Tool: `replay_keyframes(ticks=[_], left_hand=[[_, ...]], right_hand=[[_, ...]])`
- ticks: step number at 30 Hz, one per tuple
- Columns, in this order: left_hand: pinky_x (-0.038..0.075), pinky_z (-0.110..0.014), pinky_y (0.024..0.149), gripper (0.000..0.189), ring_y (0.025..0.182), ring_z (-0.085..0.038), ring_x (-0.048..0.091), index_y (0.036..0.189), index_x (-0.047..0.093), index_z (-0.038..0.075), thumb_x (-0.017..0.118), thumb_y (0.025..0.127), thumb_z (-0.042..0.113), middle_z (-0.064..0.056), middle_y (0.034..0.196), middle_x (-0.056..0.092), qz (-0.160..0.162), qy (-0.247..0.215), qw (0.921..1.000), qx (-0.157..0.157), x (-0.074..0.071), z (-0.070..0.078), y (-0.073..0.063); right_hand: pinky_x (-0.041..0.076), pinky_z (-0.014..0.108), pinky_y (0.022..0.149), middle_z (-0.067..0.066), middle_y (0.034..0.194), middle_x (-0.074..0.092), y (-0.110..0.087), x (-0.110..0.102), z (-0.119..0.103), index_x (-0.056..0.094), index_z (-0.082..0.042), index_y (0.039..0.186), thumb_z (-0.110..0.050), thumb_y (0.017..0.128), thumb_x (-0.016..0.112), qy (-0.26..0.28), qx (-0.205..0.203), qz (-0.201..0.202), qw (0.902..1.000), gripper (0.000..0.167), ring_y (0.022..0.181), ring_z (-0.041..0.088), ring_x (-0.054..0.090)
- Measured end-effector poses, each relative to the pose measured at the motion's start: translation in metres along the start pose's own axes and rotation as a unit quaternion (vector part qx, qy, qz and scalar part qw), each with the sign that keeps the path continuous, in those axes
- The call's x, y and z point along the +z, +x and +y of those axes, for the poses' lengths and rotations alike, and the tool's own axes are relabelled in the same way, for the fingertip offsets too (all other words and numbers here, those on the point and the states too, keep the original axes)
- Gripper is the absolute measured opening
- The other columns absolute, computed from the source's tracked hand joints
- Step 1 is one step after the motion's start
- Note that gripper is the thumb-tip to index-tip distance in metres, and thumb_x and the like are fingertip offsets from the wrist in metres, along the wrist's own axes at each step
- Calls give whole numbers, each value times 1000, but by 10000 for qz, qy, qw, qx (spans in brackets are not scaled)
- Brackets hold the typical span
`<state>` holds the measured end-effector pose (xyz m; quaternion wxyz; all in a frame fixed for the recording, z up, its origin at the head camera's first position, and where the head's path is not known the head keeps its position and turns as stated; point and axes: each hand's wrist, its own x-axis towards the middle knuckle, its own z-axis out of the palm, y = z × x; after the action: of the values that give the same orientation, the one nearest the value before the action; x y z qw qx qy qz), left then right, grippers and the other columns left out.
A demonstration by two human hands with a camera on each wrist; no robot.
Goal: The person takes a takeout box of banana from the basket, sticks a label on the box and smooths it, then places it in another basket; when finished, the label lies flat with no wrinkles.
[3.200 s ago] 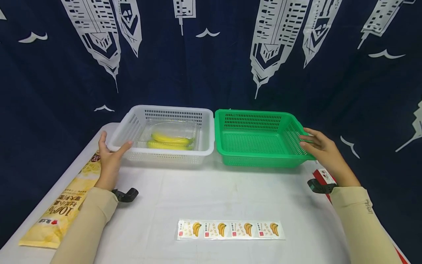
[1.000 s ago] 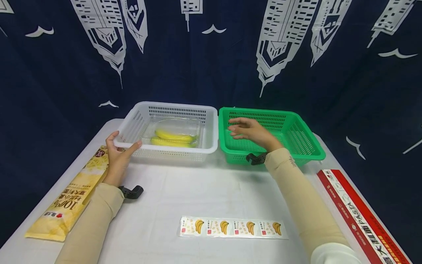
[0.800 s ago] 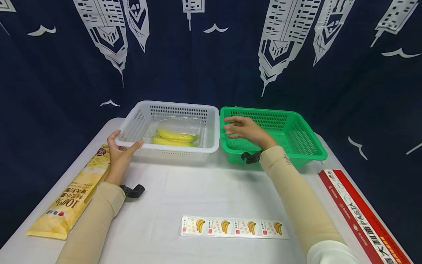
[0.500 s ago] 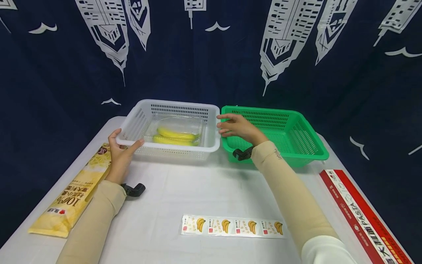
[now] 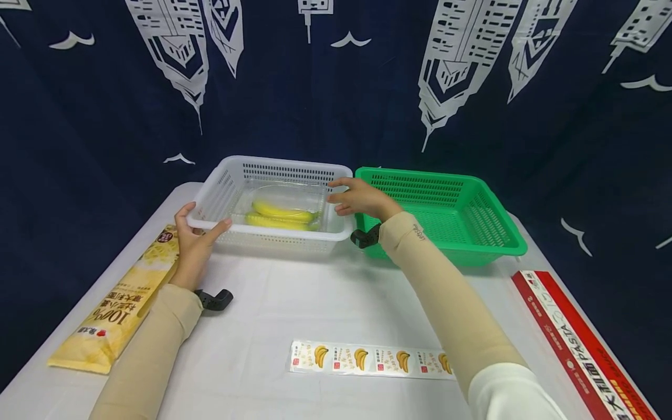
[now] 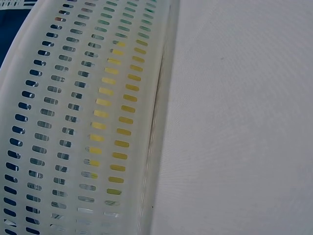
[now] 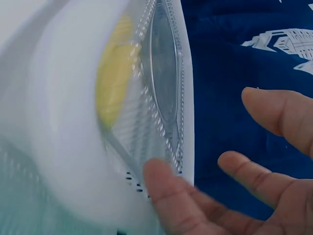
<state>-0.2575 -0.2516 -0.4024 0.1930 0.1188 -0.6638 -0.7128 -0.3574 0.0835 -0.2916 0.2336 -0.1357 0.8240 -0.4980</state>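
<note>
A white plastic basket [image 5: 278, 238] holds a clear plastic clamshell box [image 5: 289, 191] with yellow bananas [image 5: 280, 212] in it. My left hand [image 5: 195, 248] grips the basket's front left corner, the thumb lying along the front rim. In the left wrist view, yellow shows through the slots of the basket wall [image 6: 73, 117]; the left hand is out of that view. Over the right rim of the white basket reaches my right hand [image 5: 363, 198], fingers spread, holding nothing. The right wrist view has the right fingers [image 7: 168, 196] near the clear box [image 7: 146, 127].
A green basket [image 5: 446, 254] stands close beside the white one on the right. A yellow pasta bag [image 5: 118, 303] lies at the left, a red pasta box [image 5: 572, 344] at the right edge. A strip of banana-printed stickers [image 5: 370, 359] lies in front.
My right hand has left the green basket's right edge, crossed over that basket leftward and come over the white basket. The left hand stays at its corner. The view has shifted slightly.
</note>
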Motion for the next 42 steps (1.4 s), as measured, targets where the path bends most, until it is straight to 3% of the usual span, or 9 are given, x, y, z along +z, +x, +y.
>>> replay_keyframes(ticks=[8, 15, 18, 24, 31, 36, 42], left_hand=[[37, -32, 124, 89, 153, -24, 38, 164, 21, 25, 76, 98, 2, -7, 170, 34, 42, 25, 10000, 86, -1, 1, 3], [36, -31, 124, 90, 154, -24, 37, 165, 20, 27, 76, 98, 3, -7, 171, 33, 65, 9, 10000, 10, -2, -1, 3], [37, -30, 124, 90, 153, -23, 37, 165, 21, 25, 76, 98, 2, -6, 170, 34, 63, -2, 10000, 23, -2, -1, 3], [38, -29, 123, 90, 153, -23, 38, 165, 21, 26, 76, 97, 1, -6, 171, 33, 15, -64, 10000, 55, -1, -1, 4], [39, -29, 121, 89, 152, -24, 39, 165, 21, 23, 75, 98, -1, -8, 169, 35, -12, -129, 9998, 127, 1, -1, 5], [39, -30, 122, 90, 152, -25, 38, 165, 20, 24, 75, 98, 0, -8, 169, 35, -35, -128, 9998, 119, 0, -2, 6], [37, -31, 124, 90, 153, -24, 37, 166, 19, 24, 75, 99, 3, -8, 170, 34, -46, -15, 10000, 75, -1, -3, 6]], right_hand=[[50, 42, 116, 12, 174, 32, 12, 14, -12, 34, -15, 170, -25, 106, 70, -378, 401, -169, 9983, 74, 141, 36, 55], [51, 42, 98, 10, 178, 22, 30, 26, -15, 32, -19, 171, -23, 107, 69, -317, 747, -177, 9965, 74, 131, 35, 49], [52, 44, 100, 10, 180, 18, 36, 29, -15, 29, -21, 172, -20, 108, 68, -134, 859, -216, 9960, 75, 141, 38, 46], [51, 51, 114, 8, 182, 8, 41, 31, -14, 23, -24, 174, -14, 108, 66, 119, 964, -408, 9944, 80, 153, 47, 39], [47, 53, 119, 11, 178, 24, 42, 31, -14, 22, -28, 175, -10, 107, 66, 526, 977, -435, 9929, 83, 154, 46, 38], [51, 50, 114, 12, 171, 38, 42, 33, -14, 24, -28, 174, -14, 107, 68, 317, 823, -415, 9952, 81, 146, 43, 47], [58, 45, 106, 9, 174, 35, 45, 35, -14, 31, -28, 172, -16, 106, 72, 190, 710, -276, 9969, 79, 135, 37, 55]])
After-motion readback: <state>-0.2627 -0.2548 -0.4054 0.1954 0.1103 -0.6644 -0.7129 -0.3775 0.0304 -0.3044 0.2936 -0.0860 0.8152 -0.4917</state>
